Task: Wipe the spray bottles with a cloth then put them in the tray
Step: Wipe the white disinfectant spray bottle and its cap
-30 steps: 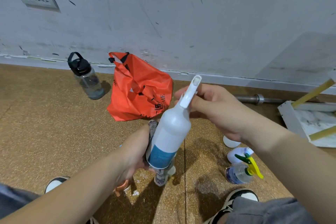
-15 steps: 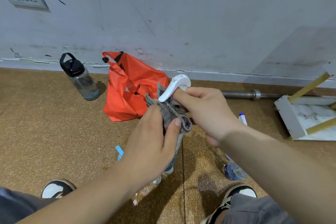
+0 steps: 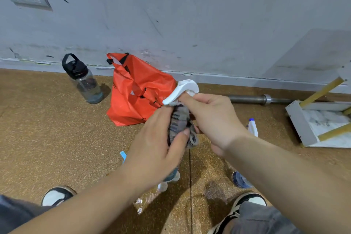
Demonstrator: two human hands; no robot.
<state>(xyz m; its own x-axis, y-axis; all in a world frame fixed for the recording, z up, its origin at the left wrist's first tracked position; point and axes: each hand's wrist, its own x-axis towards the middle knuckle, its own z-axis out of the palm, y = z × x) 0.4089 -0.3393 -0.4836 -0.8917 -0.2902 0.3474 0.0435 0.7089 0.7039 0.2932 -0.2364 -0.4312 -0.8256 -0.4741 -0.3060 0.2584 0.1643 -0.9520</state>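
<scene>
A white spray bottle is held upright in front of me; only its white trigger head (image 3: 180, 91) shows, the body being hidden. My left hand (image 3: 157, 148) wraps a grey striped cloth (image 3: 180, 125) round the bottle's upper body. My right hand (image 3: 212, 119) grips the bottle just below the head. Two more spray bottles lie on the floor behind my right arm: a white one with a blue tip (image 3: 253, 127) and a clear bluish one (image 3: 239, 180). The white tray (image 3: 302, 123) with yellow bars lies at the right edge.
An orange bag (image 3: 136, 93) and a clear water bottle with a black lid (image 3: 83, 81) sit by the wall. A steel bar (image 3: 256, 99) lies along the wall base. My shoes (image 3: 57, 195) rest on the brown floor. More bottle parts (image 3: 167, 182) lie under my hands.
My left hand with the cloth has slid up from the bottle's base to its upper part, now covering the body. The bottle head has turned sideways.
</scene>
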